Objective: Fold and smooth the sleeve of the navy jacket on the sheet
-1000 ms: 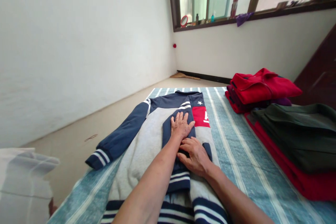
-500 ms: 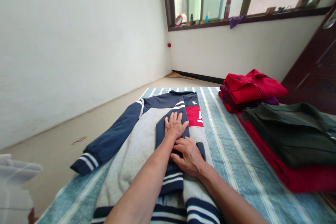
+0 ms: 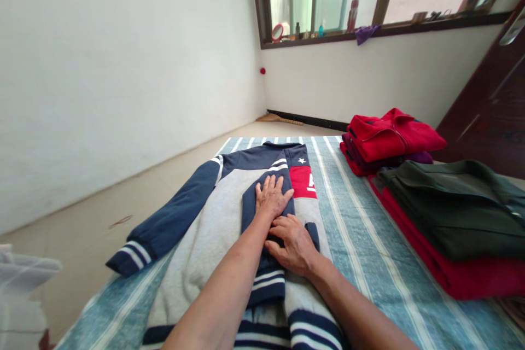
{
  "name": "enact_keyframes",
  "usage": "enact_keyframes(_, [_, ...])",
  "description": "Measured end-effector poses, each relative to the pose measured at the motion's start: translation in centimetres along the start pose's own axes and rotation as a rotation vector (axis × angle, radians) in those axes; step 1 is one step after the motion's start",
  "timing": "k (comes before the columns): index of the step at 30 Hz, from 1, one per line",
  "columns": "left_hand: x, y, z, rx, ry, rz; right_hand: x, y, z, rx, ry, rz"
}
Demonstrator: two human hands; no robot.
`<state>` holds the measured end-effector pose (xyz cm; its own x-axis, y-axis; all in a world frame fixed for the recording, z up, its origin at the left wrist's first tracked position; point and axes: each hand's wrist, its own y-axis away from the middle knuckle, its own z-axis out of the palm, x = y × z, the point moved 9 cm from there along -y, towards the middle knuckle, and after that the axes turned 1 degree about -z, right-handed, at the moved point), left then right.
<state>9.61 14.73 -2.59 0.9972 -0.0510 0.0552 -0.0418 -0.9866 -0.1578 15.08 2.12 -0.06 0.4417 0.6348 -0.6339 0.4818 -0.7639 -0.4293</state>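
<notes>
A grey, navy and red jacket (image 3: 205,224) lies on a blue-and-white striped cloth (image 3: 348,197). One side is folded inward, and its navy sleeve runs down over the grey body, ending in a white-striped cuff. The other navy sleeve (image 3: 172,208) stretches out to the left. My left hand (image 3: 273,197) rests flat on the folded sleeve, fingers spread. Just below and to its right, my right hand (image 3: 293,243) lies on the same sleeve with its fingers extended and slightly bent. Neither hand grasps anything. My forearms hide part of the jacket's lower body.
On the right are a folded dark green garment (image 3: 455,208) over a red one (image 3: 463,279), and behind them a stack topped by a red jacket (image 3: 397,134). Small items line the windowsill (image 3: 328,37). White translucent material (image 3: 24,284) appears at lower left.
Both hands stay in the same place on the sleeve. The whole view has shifted very slightly; the jacket and stacks look unchanged.
</notes>
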Motion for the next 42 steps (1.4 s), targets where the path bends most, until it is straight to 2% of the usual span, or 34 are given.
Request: enact_keyframes(42, [0.04,0.08,-0.06,-0.008,0.0,0.007,-0.1,-0.08,-0.15,-0.002,0.009,-0.005])
